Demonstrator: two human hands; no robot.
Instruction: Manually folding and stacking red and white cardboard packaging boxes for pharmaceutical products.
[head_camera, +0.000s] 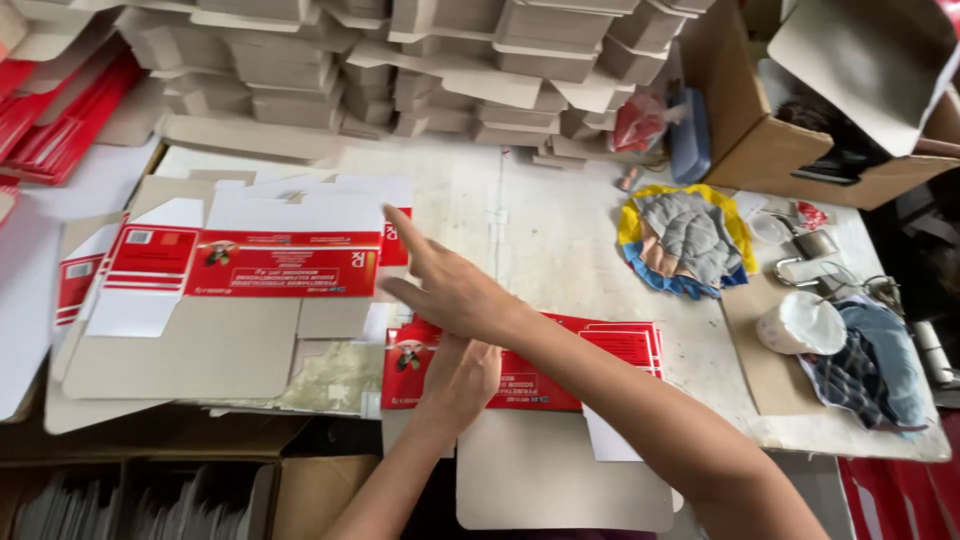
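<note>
My right hand (450, 285) reaches leftward across the table with fingers stretched out flat, its tips at the right edge of a stack of flat red-and-white carton blanks (240, 265); it holds nothing. Below it my left hand (458, 380) presses palm-down on another flat red-and-white carton blank (560, 380) lying at the table's near edge. My right forearm crosses over that blank and hides part of it.
Folded grey cardboard boxes (440, 70) are piled along the back. A brown open carton (800, 140) stands back right. A bundle of cloth (690, 240), a white tape roll (800, 322) and rags lie at the right. Red blanks (50, 110) lean back left.
</note>
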